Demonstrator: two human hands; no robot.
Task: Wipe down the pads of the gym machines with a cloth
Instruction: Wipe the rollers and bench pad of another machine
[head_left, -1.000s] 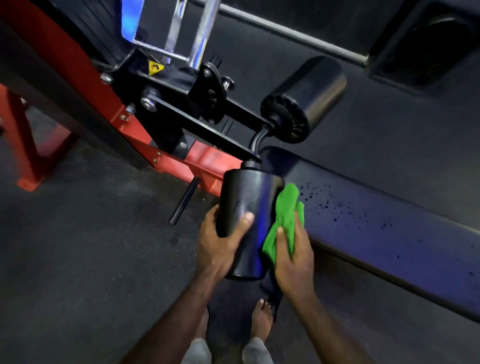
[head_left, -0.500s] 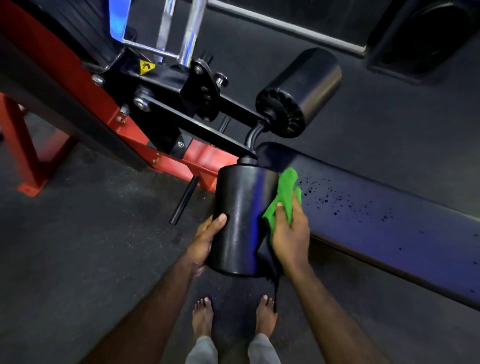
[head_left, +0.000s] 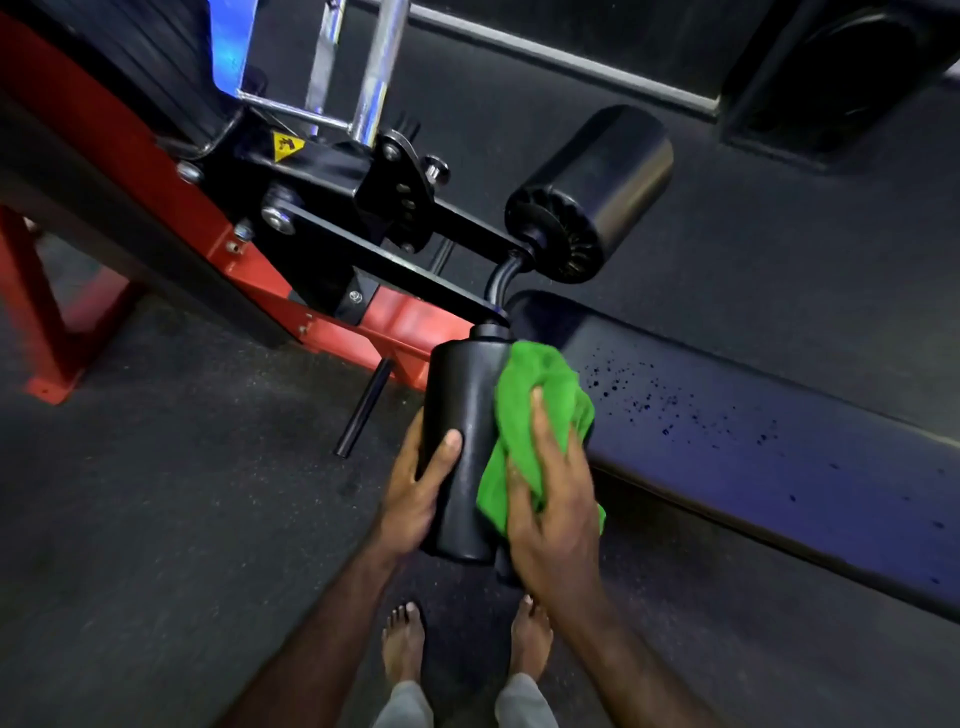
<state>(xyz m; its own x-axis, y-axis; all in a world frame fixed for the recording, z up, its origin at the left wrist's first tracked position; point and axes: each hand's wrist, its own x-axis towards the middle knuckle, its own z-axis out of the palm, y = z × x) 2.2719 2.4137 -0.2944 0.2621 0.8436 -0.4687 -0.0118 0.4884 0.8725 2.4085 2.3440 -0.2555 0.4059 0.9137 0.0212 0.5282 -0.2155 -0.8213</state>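
Note:
A black cylindrical roller pad (head_left: 464, 415) hangs from the machine's black arm in the middle of the view. My left hand (head_left: 420, 491) grips its left side, thumb across the front. My right hand (head_left: 553, 512) presses a bunched green cloth (head_left: 535, 395) against the pad's right side, fingers curled into the cloth. A second black roller pad (head_left: 613, 182) sits higher up on the same arm. To the right stretches a long black bench pad (head_left: 753, 447), speckled with dark droplets.
The machine's red frame (head_left: 363, 322) and black linkage (head_left: 363, 208) run from upper left to the rollers. A black peg (head_left: 363, 410) sticks out below the frame. Dark rubber floor (head_left: 156, 519) lies to the left. My bare feet (head_left: 467, 644) stand below the pad.
The cloth has moved from the pad's right edge round onto its front and spread wider. My left hand has shifted slightly up the pad's left side.

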